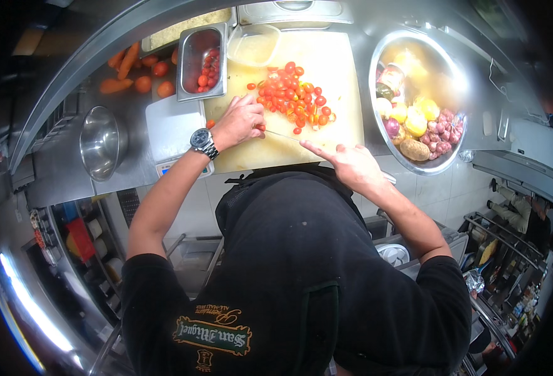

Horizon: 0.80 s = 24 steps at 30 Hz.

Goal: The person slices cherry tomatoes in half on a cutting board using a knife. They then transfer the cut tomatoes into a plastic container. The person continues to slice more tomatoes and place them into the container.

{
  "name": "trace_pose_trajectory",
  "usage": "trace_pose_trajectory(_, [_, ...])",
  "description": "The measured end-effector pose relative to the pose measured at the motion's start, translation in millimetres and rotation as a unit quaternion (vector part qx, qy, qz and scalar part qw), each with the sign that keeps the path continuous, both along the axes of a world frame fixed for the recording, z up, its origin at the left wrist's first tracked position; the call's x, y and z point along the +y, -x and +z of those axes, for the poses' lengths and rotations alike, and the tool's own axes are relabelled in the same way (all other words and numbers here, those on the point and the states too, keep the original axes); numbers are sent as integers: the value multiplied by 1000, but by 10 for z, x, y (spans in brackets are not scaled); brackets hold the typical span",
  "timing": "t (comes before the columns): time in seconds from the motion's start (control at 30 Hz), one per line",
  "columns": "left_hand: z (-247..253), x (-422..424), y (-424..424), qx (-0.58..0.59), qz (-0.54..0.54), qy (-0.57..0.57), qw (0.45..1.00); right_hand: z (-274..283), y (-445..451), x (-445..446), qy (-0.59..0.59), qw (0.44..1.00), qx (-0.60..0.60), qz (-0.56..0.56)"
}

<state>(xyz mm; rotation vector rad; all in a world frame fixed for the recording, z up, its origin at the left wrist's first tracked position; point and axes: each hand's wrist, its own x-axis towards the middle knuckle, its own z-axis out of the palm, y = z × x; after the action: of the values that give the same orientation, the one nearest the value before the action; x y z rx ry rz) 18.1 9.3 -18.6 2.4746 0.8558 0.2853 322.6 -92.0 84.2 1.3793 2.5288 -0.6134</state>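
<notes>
My left hand (244, 120) pinches a cherry tomato (260, 127) against the yellowed white cutting board (238, 157). In my right hand (357, 167) is a kitchen knife (282, 136), its thin blade pointing left with the tip at that tomato. My right index finger stretches along the blade, and the handle is mostly hidden by the palm. Just beyond both hands lies a pile of cherry tomatoes (289, 91), many of them cut. One loose cherry tomato (210, 124) rests left of my left wrist. Whole cherry tomatoes (206, 75) sit in a steel pan (181, 70) at the board's far left.
A digital kitchen scale (170, 122) and a steel bowl (100, 143) stand left. Carrots (128, 61) and larger tomatoes (143, 84) lie behind them. A clear plastic container (254, 44) is on the board's far edge. Right is a large steel basin (375, 61) holding shallots, lemons and a potato. Someone is far right.
</notes>
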Motion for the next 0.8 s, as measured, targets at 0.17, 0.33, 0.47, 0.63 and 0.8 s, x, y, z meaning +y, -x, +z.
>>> trace_pose_trajectory(0.17, [16,60,-11,-6,-29,-26,999,-316,162,5,-36,999,21,-8])
trace_pose_trajectory(0.33, [28,69,69,32,-30,-8,999,-226,55,25,57,996,57,-45])
trace_pose_trajectory(0.47, [371,-18,198,-10,66,64,996,399,-206,39,225,967,-28,-115])
trace_pose_trajectory(0.63, [474,-109,617,112,110,44,987,-150,-134,-191,197,975,60,-79])
trace_pose_trajectory(0.8, [242,-54,638,101,106,68,987,-356,189,-13,191,971,114,-89])
